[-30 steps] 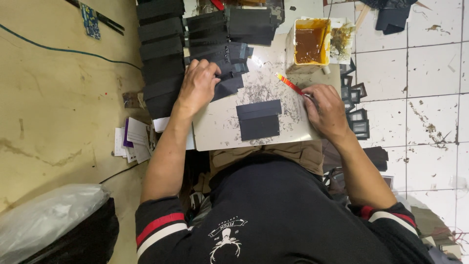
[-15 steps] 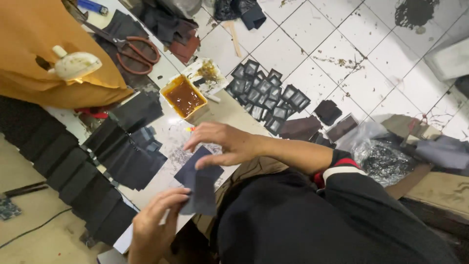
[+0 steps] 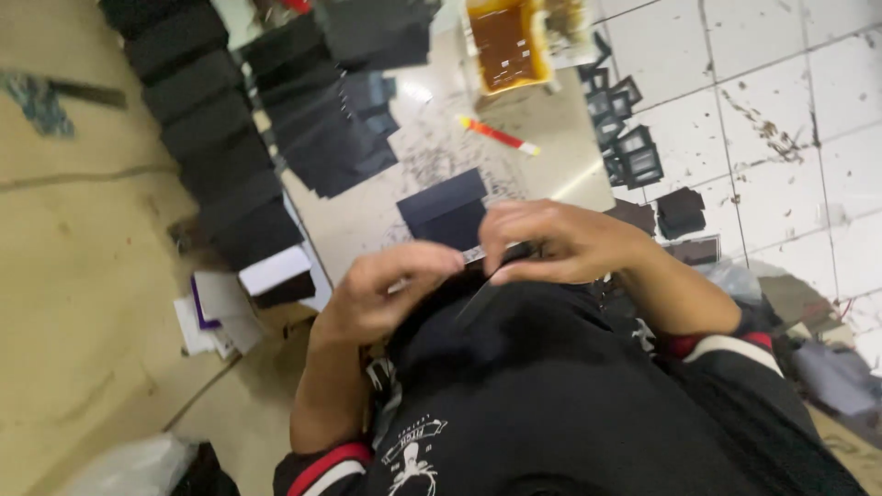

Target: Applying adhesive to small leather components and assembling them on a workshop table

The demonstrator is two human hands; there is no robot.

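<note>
Fingers of both hands pinch a thin dark strip of material close to the chest: left hand [image 3: 386, 294] at its lower end, right hand [image 3: 560, 243] above. Beyond lies a dark folded rectangular piece [image 3: 447, 209] on the pale work board [image 3: 551, 165], open toward a red-and-yellow pen [image 3: 499, 135].

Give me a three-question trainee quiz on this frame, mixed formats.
1. True or false: the red and yellow brush lies on the work board, in neither hand.
2. What does the yellow tub hold? A) brown liquid B) black pieces C) nothing
3. Where is the dark folded piece relative to the left hand and right hand?

Key
1. True.
2. A.
3. On the board just beyond both hands, which pinch a thin dark strip close to the body.
</note>
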